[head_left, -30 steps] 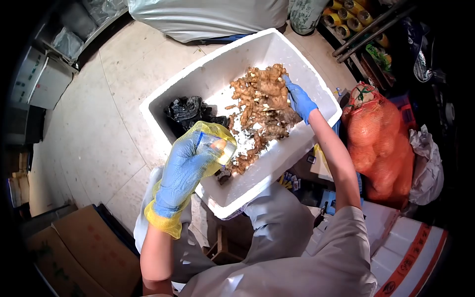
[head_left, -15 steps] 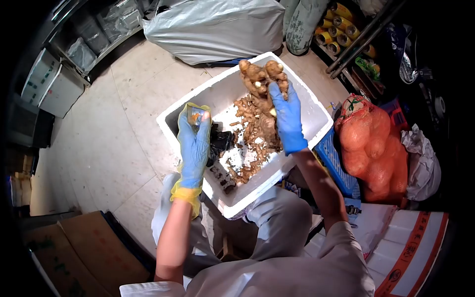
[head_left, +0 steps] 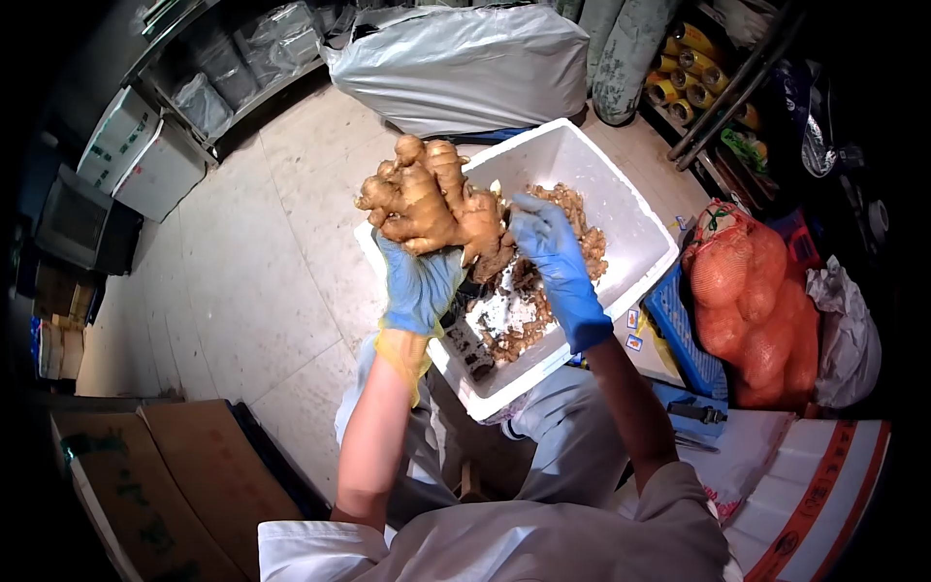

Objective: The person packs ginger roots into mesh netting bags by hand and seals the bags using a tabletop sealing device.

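A large piece of ginger rests on my left hand, which wears a blue glove with a yellow mesh over it and grips it from below. My right hand, in a blue glove, is at the ginger's right end, its fingers bent together; what they hold, if anything, is too small to make out. Both are over a white foam box. Smaller ginger pieces and crumbs lie inside the box. The black plastic in it is mostly hidden behind my left hand.
Right of the box stand a blue crate and a red net sack. Beyond the box lies a big silver-grey bag. Cardboard boxes are at lower left, a taped white box at lower right.
The large ginger has come up out of the box and moved left, from my right hand onto my left. My left hand has turned under it. The view has shifted slightly.
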Demonstrator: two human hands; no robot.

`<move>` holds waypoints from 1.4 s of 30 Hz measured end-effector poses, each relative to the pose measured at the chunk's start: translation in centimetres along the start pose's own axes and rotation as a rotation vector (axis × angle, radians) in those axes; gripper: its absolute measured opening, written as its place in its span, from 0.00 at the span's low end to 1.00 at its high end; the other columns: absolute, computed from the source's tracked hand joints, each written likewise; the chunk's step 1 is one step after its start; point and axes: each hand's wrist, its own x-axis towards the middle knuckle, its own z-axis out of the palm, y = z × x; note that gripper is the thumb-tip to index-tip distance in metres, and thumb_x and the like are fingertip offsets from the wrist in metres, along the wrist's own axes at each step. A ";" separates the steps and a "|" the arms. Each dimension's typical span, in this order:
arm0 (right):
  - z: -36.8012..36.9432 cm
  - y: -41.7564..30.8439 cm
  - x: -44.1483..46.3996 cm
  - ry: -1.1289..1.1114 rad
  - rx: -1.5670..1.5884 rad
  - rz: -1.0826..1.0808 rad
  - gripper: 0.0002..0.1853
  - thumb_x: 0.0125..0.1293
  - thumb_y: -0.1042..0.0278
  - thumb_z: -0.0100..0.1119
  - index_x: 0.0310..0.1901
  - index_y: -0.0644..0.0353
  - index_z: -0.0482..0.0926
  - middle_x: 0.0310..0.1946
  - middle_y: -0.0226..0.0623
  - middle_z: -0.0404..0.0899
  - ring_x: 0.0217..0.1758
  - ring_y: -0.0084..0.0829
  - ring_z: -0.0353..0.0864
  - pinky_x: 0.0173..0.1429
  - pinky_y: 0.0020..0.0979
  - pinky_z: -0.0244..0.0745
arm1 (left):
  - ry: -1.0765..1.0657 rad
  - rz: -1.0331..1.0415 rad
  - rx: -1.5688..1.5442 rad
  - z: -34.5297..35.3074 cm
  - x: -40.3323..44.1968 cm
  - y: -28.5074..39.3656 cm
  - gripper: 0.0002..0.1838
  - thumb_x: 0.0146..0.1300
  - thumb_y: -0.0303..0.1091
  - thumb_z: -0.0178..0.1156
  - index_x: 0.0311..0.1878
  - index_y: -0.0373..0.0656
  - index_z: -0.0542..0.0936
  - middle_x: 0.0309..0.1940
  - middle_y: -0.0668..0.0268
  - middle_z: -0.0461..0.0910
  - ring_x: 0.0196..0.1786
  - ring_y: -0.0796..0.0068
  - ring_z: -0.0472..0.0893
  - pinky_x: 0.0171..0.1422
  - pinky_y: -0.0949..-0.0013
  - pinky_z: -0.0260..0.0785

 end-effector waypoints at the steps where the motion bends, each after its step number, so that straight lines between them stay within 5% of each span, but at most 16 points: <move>1: 0.1 0.1 0.0 -0.075 0.046 0.095 0.28 0.49 0.61 0.64 0.48 0.64 0.63 0.40 0.39 0.70 0.42 0.24 0.70 0.48 0.23 0.66 | -0.003 -0.047 0.129 -0.6 -0.2 0.2 0.39 0.53 0.61 0.48 0.61 0.44 0.54 0.59 0.59 0.56 0.62 0.61 0.58 0.65 0.55 0.52; 6: 0.6 -0.4 -0.6 -0.026 -0.131 0.090 0.24 0.50 0.73 0.62 0.48 0.66 0.63 0.43 0.38 0.68 0.42 0.24 0.69 0.48 0.24 0.67 | -0.033 -0.096 0.703 -0.5 -1.2 -0.7 0.42 0.50 0.67 0.44 0.60 0.44 0.55 0.58 0.58 0.58 0.58 0.61 0.64 0.61 0.57 0.59; 8: 0.6 0.2 -1.3 -0.027 0.334 -0.056 0.20 0.51 0.79 0.58 0.46 0.66 0.64 0.41 0.35 0.69 0.42 0.22 0.69 0.48 0.22 0.67 | -0.006 -0.108 0.716 0.2 -1.4 -1.0 0.42 0.50 0.67 0.45 0.59 0.43 0.56 0.57 0.58 0.60 0.58 0.61 0.64 0.61 0.58 0.60; 14: 0.9 1.0 -3.0 0.147 0.245 -0.079 0.09 0.55 0.78 0.54 0.39 0.62 0.70 0.33 0.27 0.70 0.36 0.16 0.68 0.43 0.18 0.65 | -0.043 -0.080 0.288 0.3 -1.0 -1.3 0.44 0.45 0.69 0.49 0.57 0.43 0.60 0.54 0.58 0.64 0.56 0.61 0.67 0.60 0.57 0.60; 18: 0.7 -0.1 -3.6 0.237 0.380 0.000 0.07 0.58 0.72 0.53 0.38 0.59 0.70 0.31 0.26 0.72 0.34 0.16 0.69 0.40 0.17 0.65 | -0.043 -0.040 0.477 -0.4 -0.7 -0.7 0.43 0.44 0.70 0.49 0.53 0.41 0.64 0.51 0.58 0.67 0.54 0.63 0.68 0.58 0.56 0.63; 20: -0.4 -1.2 -3.9 0.325 0.430 0.053 0.07 0.58 0.72 0.53 0.38 0.60 0.71 0.31 0.27 0.73 0.34 0.16 0.70 0.41 0.18 0.66 | -0.423 -0.334 -0.142 -2.1 0.0 0.2 0.47 0.39 0.71 0.52 0.54 0.40 0.63 0.51 0.58 0.67 0.53 0.62 0.69 0.56 0.56 0.65; 22: -2.8 -1.9 -3.5 0.287 0.415 -0.006 0.06 0.59 0.71 0.51 0.38 0.60 0.71 0.30 0.27 0.73 0.31 0.16 0.70 0.38 0.16 0.67 | -0.200 -0.106 0.478 0.9 -1.3 0.5 0.54 0.29 0.72 0.56 0.56 0.39 0.62 0.51 0.57 0.67 0.53 0.62 0.69 0.55 0.57 0.65; 23: -5.0 -2.1 -3.3 0.235 0.284 -0.054 0.05 0.59 0.71 0.51 0.37 0.60 0.71 0.29 0.26 0.72 0.31 0.15 0.70 0.38 0.15 0.67 | -0.142 -0.173 0.589 0.5 -1.5 1.4 0.62 0.16 0.73 0.60 0.57 0.37 0.60 0.52 0.56 0.66 0.53 0.61 0.69 0.57 0.57 0.64; 27: -7.6 -8.2 -1.9 0.037 0.053 -0.036 0.07 0.54 0.74 0.57 0.35 0.61 0.72 0.30 0.25 0.71 0.33 0.15 0.70 0.39 0.15 0.66 | -0.209 -0.432 0.761 3.1 -3.1 1.9 0.70 0.04 0.69 0.65 0.58 0.34 0.57 0.55 0.55 0.63 0.56 0.60 0.66 0.61 0.60 0.59; 32: -5.4 -11.0 -0.9 -0.265 -0.444 0.053 0.08 0.52 0.72 0.58 0.34 0.64 0.73 0.31 0.27 0.73 0.33 0.18 0.70 0.39 0.18 0.66 | -0.268 -0.419 0.768 0.8 -2.6 0.8 0.60 0.16 0.65 0.69 0.55 0.37 0.61 0.51 0.61 0.65 0.54 0.68 0.67 0.59 0.63 0.59; 34: -4.9 -9.8 -0.6 -0.276 -0.793 -0.214 0.10 0.52 0.71 0.59 0.35 0.65 0.72 0.29 0.29 0.73 0.33 0.19 0.69 0.39 0.21 0.66 | -0.273 -0.379 0.830 1.0 -2.3 0.5 0.58 0.19 0.65 0.68 0.54 0.37 0.61 0.50 0.61 0.66 0.53 0.69 0.68 0.58 0.65 0.61; 37: -5.0 -8.9 0.3 -0.251 -0.691 -0.162 0.13 0.51 0.68 0.60 0.36 0.64 0.72 0.27 0.36 0.75 0.31 0.22 0.70 0.39 0.23 0.66 | -0.155 -0.426 0.754 1.4 -2.1 0.8 0.51 0.30 0.60 0.67 0.56 0.39 0.60 0.54 0.63 0.63 0.57 0.71 0.65 0.57 0.66 0.64; 40: -5.1 -8.6 0.8 -0.231 -0.710 -0.201 0.13 0.51 0.67 0.60 0.36 0.63 0.72 0.29 0.40 0.75 0.29 0.29 0.73 0.38 0.23 0.67 | -0.166 -0.392 0.968 1.1 -1.4 0.9 0.53 0.29 0.58 0.69 0.57 0.39 0.58 0.55 0.63 0.61 0.56 0.71 0.65 0.56 0.66 0.64; 42: -4.9 -8.8 0.8 -0.283 -0.874 -0.411 0.12 0.50 0.66 0.60 0.36 0.60 0.73 0.29 0.39 0.75 0.28 0.33 0.75 0.35 0.26 0.69 | -0.177 -0.372 0.966 1.1 -1.4 0.3 0.54 0.29 0.58 0.69 0.58 0.38 0.56 0.54 0.62 0.61 0.57 0.69 0.64 0.59 0.66 0.60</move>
